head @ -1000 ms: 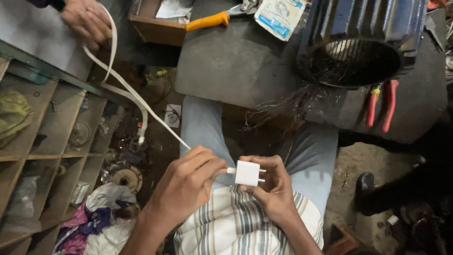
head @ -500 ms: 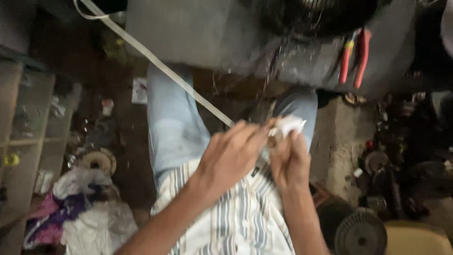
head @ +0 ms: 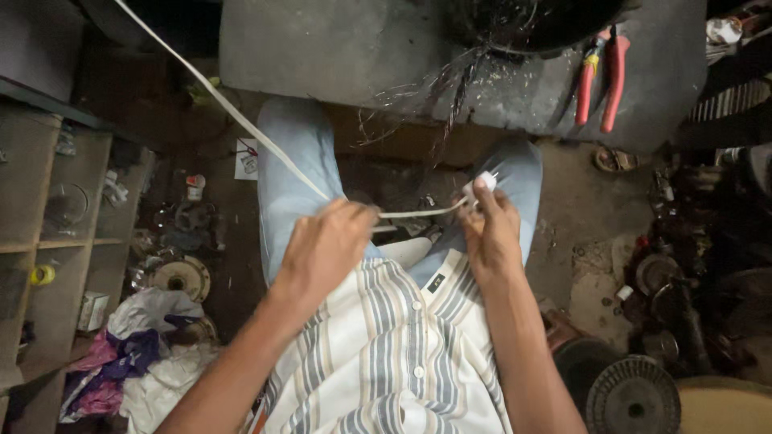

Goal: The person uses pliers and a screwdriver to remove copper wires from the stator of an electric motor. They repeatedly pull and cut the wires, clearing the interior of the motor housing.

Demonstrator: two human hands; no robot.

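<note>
Now, these lines give what we see, each place told from the grip.

Right grip: our right hand (head: 492, 233) is closed on a small white plug (head: 481, 186), pinched at the fingertips so that the plug's top pokes out just above them, over our right knee.

Left grip: our left hand (head: 326, 245) is closed narrowly on the flat white cable (head: 241, 120); the pinch sits at the fingertips, level with the right grip and apart from it.

Cable between grips: a short sagging run joins the left fingertips to the plug.

Cable beyond left grip: it climbs up and away to the left, across our left thigh, and leaves the view at the top.

Beyond both grips: the grey counter (head: 322, 56) edge, with loose thin wire strands (head: 418, 104) hanging down toward the plug.

Up and right of the right grip: red-handled pliers (head: 601, 80) lying on the counter.

Far left of the left grip: wooden shelves (head: 48, 209) and a heap of cloth (head: 145, 345) on the floor.

Below the grips: our striped shirt (head: 386, 345).
</note>
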